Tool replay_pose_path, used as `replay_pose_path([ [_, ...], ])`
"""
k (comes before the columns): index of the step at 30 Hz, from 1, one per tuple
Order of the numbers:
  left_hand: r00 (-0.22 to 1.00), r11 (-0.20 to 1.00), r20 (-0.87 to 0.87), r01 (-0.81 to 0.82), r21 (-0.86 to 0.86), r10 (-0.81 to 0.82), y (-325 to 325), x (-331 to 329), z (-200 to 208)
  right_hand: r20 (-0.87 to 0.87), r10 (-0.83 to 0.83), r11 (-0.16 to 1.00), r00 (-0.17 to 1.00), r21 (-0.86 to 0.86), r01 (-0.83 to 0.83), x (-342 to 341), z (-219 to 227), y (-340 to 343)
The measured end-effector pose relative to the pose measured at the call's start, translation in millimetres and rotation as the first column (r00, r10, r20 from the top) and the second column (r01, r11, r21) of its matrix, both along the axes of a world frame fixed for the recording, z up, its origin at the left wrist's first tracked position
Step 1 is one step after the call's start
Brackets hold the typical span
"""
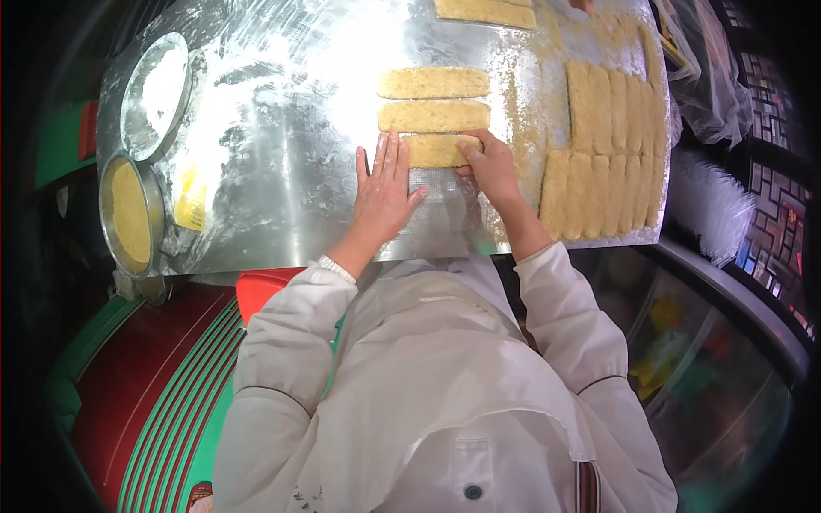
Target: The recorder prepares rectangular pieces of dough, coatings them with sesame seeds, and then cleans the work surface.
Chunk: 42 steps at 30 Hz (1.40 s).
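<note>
- Head view: the near dough strip [438,151], flat and tan, lies crosswise on a shiny metal table [291,197] between the two hands.
- Left hand [385,192]: at the strip's left end, palm down, fingers straight and thumb spread, closed round nothing.
- Right hand [494,167]: at the strip's right end, partly curled, thumb and fingertips touching it; whether they pinch or merely press, I cannot tell.
- Just beyond the strip, two matching strips [434,117] lie parallel to it.
- Well to the strip's right, a block of tan strips [599,197] lies side by side in two rows.
- Well to its left: a yellow card [191,198] and a round metal pan [156,201] of yellow crumbs [130,214].
- Left of it and farther off: a metal bowl [134,111] of white powder [164,90].
- Far beyond it, to the right: another person's fingertips [582,4].
</note>
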<state>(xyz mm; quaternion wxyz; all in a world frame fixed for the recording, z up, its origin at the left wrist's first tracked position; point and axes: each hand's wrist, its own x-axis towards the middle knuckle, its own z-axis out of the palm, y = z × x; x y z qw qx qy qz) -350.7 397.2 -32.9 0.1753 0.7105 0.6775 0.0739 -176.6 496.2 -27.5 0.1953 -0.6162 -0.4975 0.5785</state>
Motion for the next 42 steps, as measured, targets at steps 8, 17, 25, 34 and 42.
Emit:
replay_pose_path([
  [8,0.998,0.999,0.024,0.049,0.01,-0.049,0,1,-12,0.225,0.045,0.999,0.973,-0.013,-0.043,19,17,9],
  [17,1.0,1.0,-0.001,0.02,-0.01,-0.02,3,4,-9,0.668,0.148,0.552,0.729,0.556,-0.622,18,1,-51],
  [25,0.999,0.999,-0.032,0.037,0.005,-0.037,4,6,-8,0.711,0.238,0.642,0.661,0.396,-0.657,16,-6,-55],
  [34,0.999,0.999,-0.015,0.041,-0.025,-0.042,5,16,-6,0.566,0.111,0.738,0.817,0.503,-0.45,51,21,-52],
  [42,0.973,0.97,0.078,0.204,0.136,-0.215,54,69,3,0.063,-0.794,0.589,0.604,-0.166,0.791,153,9,-158],
])
